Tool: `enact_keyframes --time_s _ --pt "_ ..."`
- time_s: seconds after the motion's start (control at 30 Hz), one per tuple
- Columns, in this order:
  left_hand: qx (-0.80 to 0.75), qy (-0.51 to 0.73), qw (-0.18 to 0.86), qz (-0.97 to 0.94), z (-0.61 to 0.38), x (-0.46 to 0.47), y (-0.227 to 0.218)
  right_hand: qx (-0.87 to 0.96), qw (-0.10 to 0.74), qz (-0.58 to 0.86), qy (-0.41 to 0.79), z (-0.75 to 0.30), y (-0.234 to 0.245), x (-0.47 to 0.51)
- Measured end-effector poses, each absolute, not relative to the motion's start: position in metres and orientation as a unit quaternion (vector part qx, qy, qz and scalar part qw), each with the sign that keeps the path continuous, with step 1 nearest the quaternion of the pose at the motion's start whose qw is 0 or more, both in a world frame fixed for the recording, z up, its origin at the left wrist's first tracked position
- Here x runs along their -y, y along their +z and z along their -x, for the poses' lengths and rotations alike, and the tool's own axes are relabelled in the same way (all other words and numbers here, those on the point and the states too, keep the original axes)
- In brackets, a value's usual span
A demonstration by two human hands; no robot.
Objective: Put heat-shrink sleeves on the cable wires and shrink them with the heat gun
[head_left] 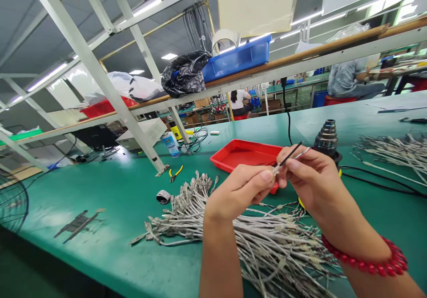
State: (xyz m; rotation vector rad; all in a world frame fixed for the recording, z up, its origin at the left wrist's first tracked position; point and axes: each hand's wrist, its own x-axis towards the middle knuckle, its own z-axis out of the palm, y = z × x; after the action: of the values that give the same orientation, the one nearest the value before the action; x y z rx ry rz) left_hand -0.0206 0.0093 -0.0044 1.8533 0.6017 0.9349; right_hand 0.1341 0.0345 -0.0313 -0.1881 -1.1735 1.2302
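Observation:
Between my two hands, over the bench, is the end of a grey cable with thin wires fanning out, one sheathed in black. My left hand is closed, its thumb and forefinger pinching the cable's jacket. Fingers of my right hand, with a red bead bracelet at the wrist, pinch the wires just beyond. Under both hands spreads a big bundle of grey cables with plugs at the left end. A shallow red tray sits behind my hands, partly covered by them.
A heat-gun nozzle stands upright right of the tray. Yellow-handled cutters, a tape roll and a spray can lie or stand leftward. More cables are at right. A shelf post rises from the bench; co-workers sit beyond.

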Motion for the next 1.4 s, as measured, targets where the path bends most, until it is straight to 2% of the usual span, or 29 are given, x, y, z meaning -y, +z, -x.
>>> enact_keyframes --time_s 0.2,0.3,0.4,0.5,0.57,0.6,0.8,0.9,1.0,1.07,1.23,1.4 --pt "-0.175 0.436 0.479 -0.741 0.013 -0.017 -0.011 0.524 0.672 0.099 0.514 -0.129 -0.030 -0.029" --pt "-0.179 0.459 0.450 -0.745 0.012 -0.019 -0.012 0.563 0.702 0.122 0.419 -0.124 -0.031 -0.022" --pt "-0.227 0.476 0.363 -0.768 0.010 -0.018 -0.009 0.600 0.730 0.179 0.273 -0.121 -0.032 -0.015" --pt "-0.303 0.489 0.211 -0.790 0.008 -0.021 -0.005 0.617 0.739 0.240 0.129 -0.120 -0.033 -0.013" --pt "-0.316 0.507 0.129 -0.792 0.007 -0.026 -0.005 0.625 0.727 0.271 0.088 -0.119 -0.034 -0.014" --pt "-0.305 0.517 0.128 -0.789 0.006 -0.029 -0.006 0.628 0.720 0.281 0.090 -0.118 -0.035 -0.014" --pt "-0.158 0.595 0.406 -0.675 -0.006 -0.051 -0.026 0.583 0.745 0.279 0.164 -0.117 -0.037 -0.017" --pt "-0.114 0.614 0.466 -0.627 -0.014 -0.054 -0.030 0.592 0.738 0.307 0.100 -0.122 -0.037 -0.020" --pt "-0.089 0.627 0.485 -0.603 -0.019 -0.053 -0.029 0.629 0.704 0.319 -0.082 -0.124 -0.039 -0.022" --pt "-0.069 0.638 0.497 -0.584 -0.018 -0.052 -0.028 0.649 0.677 0.311 -0.157 -0.121 -0.041 -0.023" --pt "-0.094 0.617 0.502 -0.599 -0.011 -0.053 -0.024 0.667 0.658 0.314 -0.154 -0.116 -0.042 -0.026" --pt "-0.153 0.659 0.421 -0.604 -0.014 -0.052 -0.024 0.698 0.626 0.325 -0.123 -0.127 -0.037 -0.029"
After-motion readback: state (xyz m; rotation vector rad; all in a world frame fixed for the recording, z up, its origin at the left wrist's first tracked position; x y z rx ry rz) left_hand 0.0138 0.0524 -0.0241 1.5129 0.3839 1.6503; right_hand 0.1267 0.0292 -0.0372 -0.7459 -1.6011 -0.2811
